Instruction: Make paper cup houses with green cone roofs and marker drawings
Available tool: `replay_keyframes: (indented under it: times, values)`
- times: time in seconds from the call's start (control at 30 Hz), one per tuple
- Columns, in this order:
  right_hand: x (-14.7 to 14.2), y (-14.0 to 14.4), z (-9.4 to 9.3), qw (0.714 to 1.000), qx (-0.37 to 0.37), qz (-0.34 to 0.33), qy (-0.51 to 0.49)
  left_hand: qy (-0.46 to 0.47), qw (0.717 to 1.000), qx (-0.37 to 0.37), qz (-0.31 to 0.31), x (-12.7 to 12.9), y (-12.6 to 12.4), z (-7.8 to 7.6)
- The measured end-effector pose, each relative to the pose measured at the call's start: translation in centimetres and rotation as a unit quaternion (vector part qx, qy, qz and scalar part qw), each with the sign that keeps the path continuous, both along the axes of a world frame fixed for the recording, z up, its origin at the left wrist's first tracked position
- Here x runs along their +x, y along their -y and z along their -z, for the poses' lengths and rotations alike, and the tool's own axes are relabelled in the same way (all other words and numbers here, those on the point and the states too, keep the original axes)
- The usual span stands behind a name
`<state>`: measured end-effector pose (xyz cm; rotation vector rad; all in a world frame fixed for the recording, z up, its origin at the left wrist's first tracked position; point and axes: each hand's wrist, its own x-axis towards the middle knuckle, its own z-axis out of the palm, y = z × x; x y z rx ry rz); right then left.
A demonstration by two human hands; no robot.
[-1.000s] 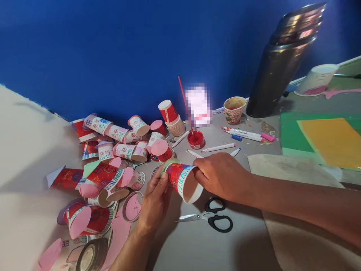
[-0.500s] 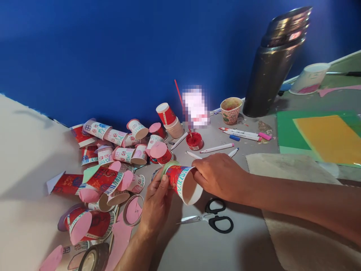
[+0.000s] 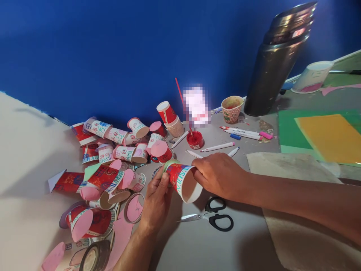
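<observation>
A red-painted paper cup [image 3: 182, 180] with blue zigzag marks near its rim lies on its side between my hands, its mouth facing me. A pale green paper circle covers its base. My left hand [image 3: 155, 201] pinches the base end, thumb on the green paper. My right hand [image 3: 218, 175] grips the rim from the right. Black-handled scissors [image 3: 211, 218] lie on the grey table just below the cup.
A heap of decorated cups [image 3: 113, 158] with pink paper discs fills the left. Behind are a red paint pot [image 3: 195, 139] with a brush, markers [image 3: 242, 133], a stained cup [image 3: 232, 109], a dark metal flask [image 3: 278, 64], green and yellow sheets [image 3: 324, 135], and a tape roll [image 3: 94, 258].
The hands and cup have barely shifted; the cup has turned very slightly between my fingers. The view has drifted a little.
</observation>
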<state>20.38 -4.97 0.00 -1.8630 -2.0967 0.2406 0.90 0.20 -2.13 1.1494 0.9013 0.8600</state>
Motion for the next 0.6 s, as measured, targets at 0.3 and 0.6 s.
replay_keyframes:
  times: [0.3, 0.6]
  values:
    - [0.5, -0.7, 0.4, 0.997, -0.022, 0.014, -0.074, 0.037, 0.998, 0.053, -0.013, -0.6, 0.0, -0.5]
    - [0.6, -0.9, 1.2, 0.995, -0.019, -0.001, -0.094, -0.133, 0.958, 0.255, 0.017, -2.1, -0.2, 0.3]
